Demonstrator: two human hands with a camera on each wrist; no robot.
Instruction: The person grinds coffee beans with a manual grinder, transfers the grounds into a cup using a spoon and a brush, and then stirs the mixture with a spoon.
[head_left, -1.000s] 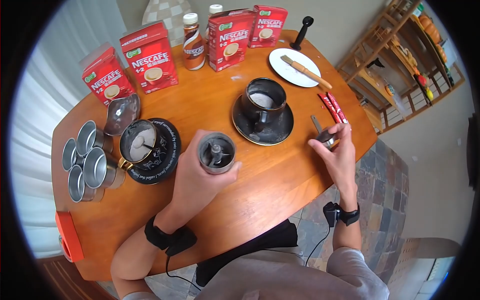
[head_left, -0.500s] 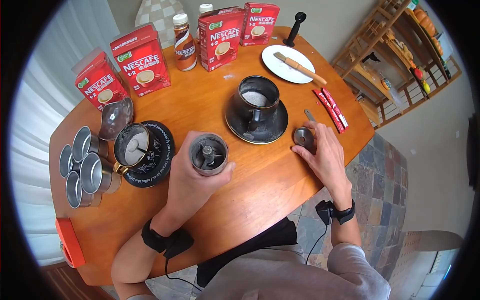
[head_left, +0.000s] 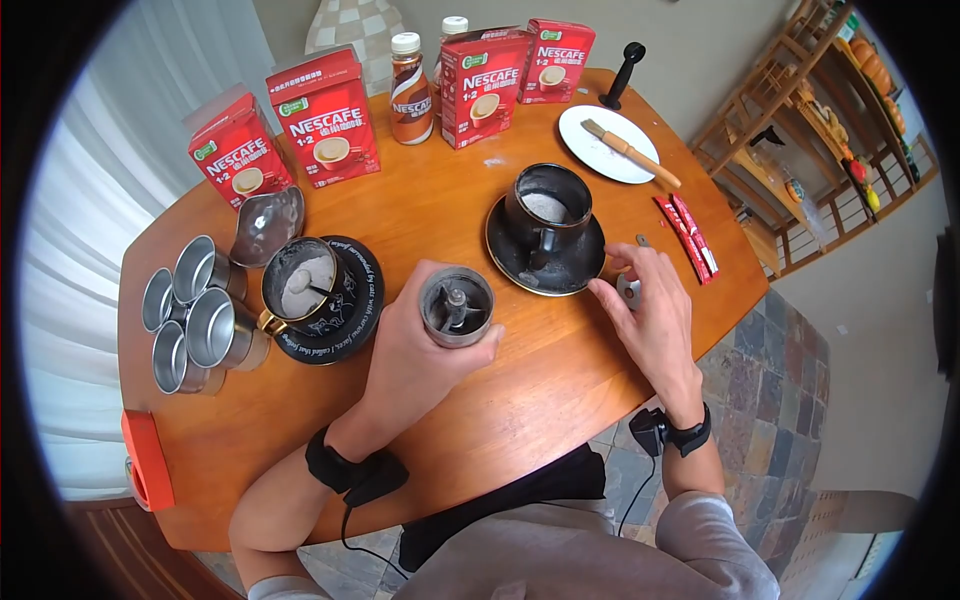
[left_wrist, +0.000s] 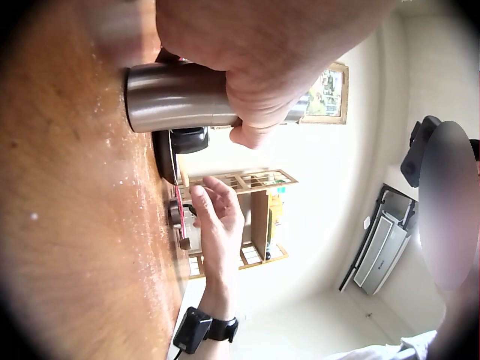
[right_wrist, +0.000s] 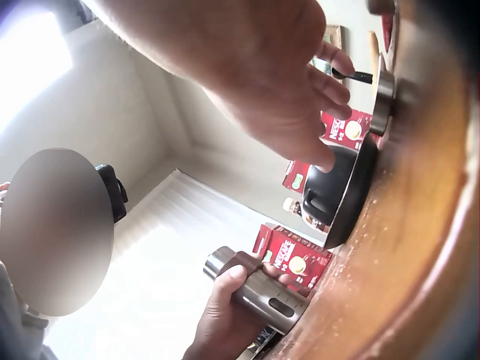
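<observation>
My left hand grips the steel body of a coffee grinder, its open top facing up with a central shaft inside. In the right wrist view the grinder stands close over the table, thumb around its ribbed band. My right hand hovers with loosely bent fingers over a small round steel crank lid, partly hidden beneath them. From the left wrist view, the right hand's fingers appear apart from that lid. Beside it, a black cup of pale powder stands on a black saucer.
A gold-handled cup of powder sits on a black coaster at left, near several steel tins. Red Nescafe boxes and bottles line the back. A white plate bears a brush; red sachets lie right.
My right hand has set the crank lid down on the table, loosened its fingers and shifted slightly over it. The left hand keeps holding the grinder; the head view has shifted a little.
</observation>
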